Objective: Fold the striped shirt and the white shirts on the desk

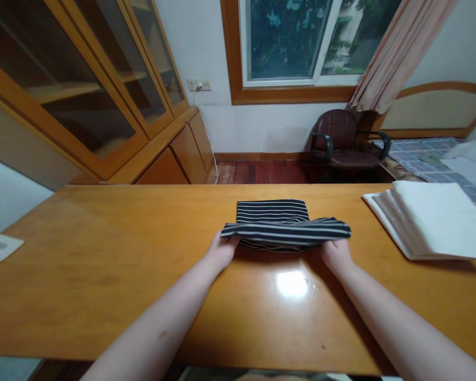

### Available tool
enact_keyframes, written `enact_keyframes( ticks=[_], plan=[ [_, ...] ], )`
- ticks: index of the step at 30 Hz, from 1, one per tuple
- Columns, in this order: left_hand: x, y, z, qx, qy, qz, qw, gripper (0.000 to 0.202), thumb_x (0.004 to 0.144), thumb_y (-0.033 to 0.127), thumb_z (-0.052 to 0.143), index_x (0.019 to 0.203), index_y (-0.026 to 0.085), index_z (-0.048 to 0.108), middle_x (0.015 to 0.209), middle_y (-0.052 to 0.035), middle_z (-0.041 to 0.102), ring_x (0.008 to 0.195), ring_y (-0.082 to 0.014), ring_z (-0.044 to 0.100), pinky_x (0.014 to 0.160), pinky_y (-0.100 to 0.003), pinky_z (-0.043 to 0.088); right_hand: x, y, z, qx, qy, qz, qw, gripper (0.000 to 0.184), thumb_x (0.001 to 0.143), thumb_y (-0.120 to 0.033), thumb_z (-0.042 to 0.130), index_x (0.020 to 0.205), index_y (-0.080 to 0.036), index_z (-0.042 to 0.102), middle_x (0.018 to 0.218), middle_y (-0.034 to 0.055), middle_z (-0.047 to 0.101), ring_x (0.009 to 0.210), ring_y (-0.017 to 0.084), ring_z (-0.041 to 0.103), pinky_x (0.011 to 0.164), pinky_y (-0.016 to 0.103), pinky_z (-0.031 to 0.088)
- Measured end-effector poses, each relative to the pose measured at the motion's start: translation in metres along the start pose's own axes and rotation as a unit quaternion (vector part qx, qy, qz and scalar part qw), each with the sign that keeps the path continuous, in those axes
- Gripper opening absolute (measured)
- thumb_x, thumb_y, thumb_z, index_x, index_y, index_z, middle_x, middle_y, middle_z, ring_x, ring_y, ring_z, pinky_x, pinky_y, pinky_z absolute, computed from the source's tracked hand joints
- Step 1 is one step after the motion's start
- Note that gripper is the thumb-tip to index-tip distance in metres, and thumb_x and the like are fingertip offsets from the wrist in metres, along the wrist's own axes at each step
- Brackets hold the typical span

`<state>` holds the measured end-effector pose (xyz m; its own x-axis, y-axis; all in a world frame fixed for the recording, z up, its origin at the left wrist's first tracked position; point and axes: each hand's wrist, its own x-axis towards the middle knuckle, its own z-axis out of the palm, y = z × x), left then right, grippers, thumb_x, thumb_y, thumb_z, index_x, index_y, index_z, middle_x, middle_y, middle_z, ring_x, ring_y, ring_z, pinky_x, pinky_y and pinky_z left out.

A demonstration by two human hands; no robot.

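A black cloth with white stripes [285,233] is held up a little above the wooden table in a long, folded band. My left hand [223,251] grips its left end, the fingertips tucked beneath the fabric. At the right end, my right hand [337,253] is closed on the cloth in the same way, its fingers partly hidden. Just behind and below lies a flat, folded striped piece [272,210] on the tabletop. Whether it joins the raised cloth is hidden by the overlap.
The glossy wooden table [115,286] spans the view. On its right side lies a stack of folded white sheets [440,222]. A white object [0,246] sits at the left edge. Beyond are a glass-door cabinet [119,143], an armchair [337,140] and a bed [416,153].
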<state>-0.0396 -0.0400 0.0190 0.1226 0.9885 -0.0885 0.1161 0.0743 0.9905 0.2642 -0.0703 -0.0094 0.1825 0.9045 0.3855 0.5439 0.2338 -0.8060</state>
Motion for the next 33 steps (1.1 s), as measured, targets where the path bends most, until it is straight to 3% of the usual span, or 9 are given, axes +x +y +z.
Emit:
enact_keyframes(
  ticks=[4,6,10,13,18,23,27,33],
  plan=[
    [0.013,-0.012,0.005,0.106,0.039,0.011,0.994,0.036,0.089,0.042,0.043,0.102,0.015,0.064,0.101,-0.0087,0.07,0.098,-0.0239,0.063,0.086,-0.035,0.048,0.005,-0.011,0.011,-0.025,0.022,0.125,0.992,0.043,0.09,-0.052,0.034,0.077,-0.019,0.058,0.076,0.0064,0.065,0.078,0.023,0.058,0.069,0.032,0.045],
    [0.015,-0.018,0.007,0.177,0.044,0.013,0.983,0.035,0.091,0.043,0.04,0.098,0.017,0.063,0.096,-0.0076,0.07,0.092,-0.0219,0.063,0.081,-0.032,0.048,0.006,-0.012,0.013,-0.025,0.009,0.15,0.988,0.042,0.089,-0.054,0.035,0.072,-0.02,0.053,0.07,0.0043,0.061,0.072,0.02,0.055,0.065,0.03,0.042],
    [0.017,-0.022,0.008,0.289,0.048,0.009,0.956,0.028,0.089,0.04,0.044,0.087,0.019,0.061,0.081,-0.0049,0.067,0.077,-0.0197,0.062,0.07,-0.029,0.047,0.009,-0.008,0.013,-0.026,-0.022,0.159,0.987,0.04,0.084,-0.057,0.044,0.072,-0.02,0.052,0.067,0.002,0.058,0.066,0.018,0.053,0.061,0.028,0.039],
    [0.019,-0.021,0.009,0.301,0.063,0.008,0.951,0.023,0.089,0.037,0.046,0.09,0.019,0.061,0.083,-0.0049,0.068,0.079,-0.0196,0.063,0.07,-0.028,0.046,0.011,-0.01,0.011,-0.049,-0.034,0.161,0.985,0.037,0.082,-0.055,0.049,0.079,-0.019,0.056,0.072,0.0037,0.062,0.069,0.019,0.055,0.063,0.029,0.04],
    [0.023,-0.019,0.013,0.288,0.086,0.028,0.953,0.027,0.093,0.035,0.04,0.109,0.021,0.057,0.099,-0.0062,0.069,0.09,-0.0208,0.064,0.077,-0.029,0.048,0.013,-0.015,0.011,-0.082,0.046,0.137,0.986,0.038,0.089,-0.05,0.039,0.087,-0.019,0.06,0.081,0.0071,0.066,0.076,0.021,0.058,0.067,0.03,0.041],
    [0.026,-0.011,0.018,0.467,0.063,-0.041,0.881,0.029,0.093,0.035,0.04,0.108,0.017,0.058,0.095,-0.0151,0.07,0.088,-0.0292,0.066,0.073,-0.036,0.048,0.023,-0.009,0.012,-0.207,-0.03,0.188,0.96,0.04,0.089,-0.048,0.037,0.09,-0.019,0.064,0.084,0.0106,0.068,0.079,0.024,0.061,0.065,0.031,0.039],
    [0.022,-0.006,0.02,0.53,0.045,-0.059,0.845,0.03,0.093,0.036,0.038,0.106,0.017,0.058,0.089,-0.0144,0.07,0.084,-0.0282,0.067,0.07,-0.034,0.048,0.025,-0.006,0.012,-0.272,-0.048,0.22,0.936,0.042,0.09,-0.049,0.036,0.093,-0.018,0.064,0.084,0.0123,0.067,0.076,0.024,0.061,0.061,0.031,0.038],
    [0.018,-0.006,0.021,0.527,0.057,-0.061,0.846,0.04,0.095,0.033,0.032,0.128,0.017,0.047,0.093,-0.0152,0.07,0.083,-0.0269,0.068,0.068,-0.034,0.048,0.022,-0.008,0.011,-0.311,-0.054,0.221,0.923,0.039,0.091,-0.043,0.033,0.085,-0.018,0.062,0.076,0.0122,0.065,0.069,0.022,0.059,0.057,0.03,0.036]
  ],
)
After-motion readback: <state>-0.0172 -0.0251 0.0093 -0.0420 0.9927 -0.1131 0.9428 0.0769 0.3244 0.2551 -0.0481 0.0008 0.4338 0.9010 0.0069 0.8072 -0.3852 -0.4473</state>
